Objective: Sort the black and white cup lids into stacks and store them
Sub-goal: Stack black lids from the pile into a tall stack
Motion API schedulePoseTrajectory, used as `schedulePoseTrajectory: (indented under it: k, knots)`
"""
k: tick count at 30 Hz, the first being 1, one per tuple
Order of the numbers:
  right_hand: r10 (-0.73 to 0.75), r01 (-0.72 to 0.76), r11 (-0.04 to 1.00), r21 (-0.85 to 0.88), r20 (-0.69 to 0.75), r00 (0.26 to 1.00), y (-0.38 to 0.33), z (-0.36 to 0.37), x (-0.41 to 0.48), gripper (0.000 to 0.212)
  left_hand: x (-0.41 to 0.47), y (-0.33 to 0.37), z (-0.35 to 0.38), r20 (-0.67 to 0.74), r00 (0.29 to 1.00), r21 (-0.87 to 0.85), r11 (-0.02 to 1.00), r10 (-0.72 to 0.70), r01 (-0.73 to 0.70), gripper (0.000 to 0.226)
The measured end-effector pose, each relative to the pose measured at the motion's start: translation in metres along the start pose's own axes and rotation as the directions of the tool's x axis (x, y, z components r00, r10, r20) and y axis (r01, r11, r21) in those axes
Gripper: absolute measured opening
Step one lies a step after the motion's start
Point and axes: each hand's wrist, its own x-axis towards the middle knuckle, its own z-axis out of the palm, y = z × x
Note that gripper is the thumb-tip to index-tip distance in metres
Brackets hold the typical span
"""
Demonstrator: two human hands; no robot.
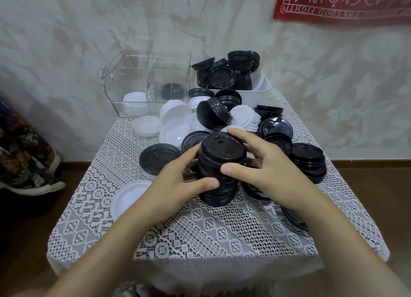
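A small counter (200, 230) draped in white lace cloth stands against a mottled pale wall (66, 41), with brown wooden floor (367, 185) to either side, a red printed cloth (342, 5) hanging at the upper right and a floral fabric (22, 154) at the left edge. Two containers sit at the far end of the counter. The clear divided box (111, 79), upper left of centre, holds one short stack of white lids (135, 103) in its left compartment and a dark ridged item (170, 90) in its right one; what that item is cannot be told. Just to its right, the white bin (255, 96) is heaped with black lids (222, 76), too jumbled to count. At the centre, one tall stack of black lids (222, 145) stands upright on the cloth, clasped from both sides: the left hand (178, 174) wraps its lower half with the thumb in front, and the right hand (266, 163) curls round its top, forefinger over the far rim. Its lids are nested too tightly to count. Between it and the containers lies a mixed heap of loose lids (213, 116). One single black lid (159, 159) lies left of the stack, one white lid (131, 199) at the lower left, and one short black stack (309, 161) at the right.
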Motion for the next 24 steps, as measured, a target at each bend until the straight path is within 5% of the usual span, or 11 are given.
schedulePoseTrajectory:
  k: [15,24]
  knots:
    - [0.017,-0.043,0.949,-0.312,-0.084,0.996,-0.010,0.010,-0.002,0.091,-0.004,-0.010,0.008,-0.093,0.996,-0.028,0.999,-0.019,0.017,0.069]
    - [0.006,-0.015,0.994,-0.108,-0.085,0.996,-0.003,0.009,-0.003,0.095,0.002,-0.006,-0.001,-0.014,1.000,-0.014,1.000,-0.001,0.000,0.072]
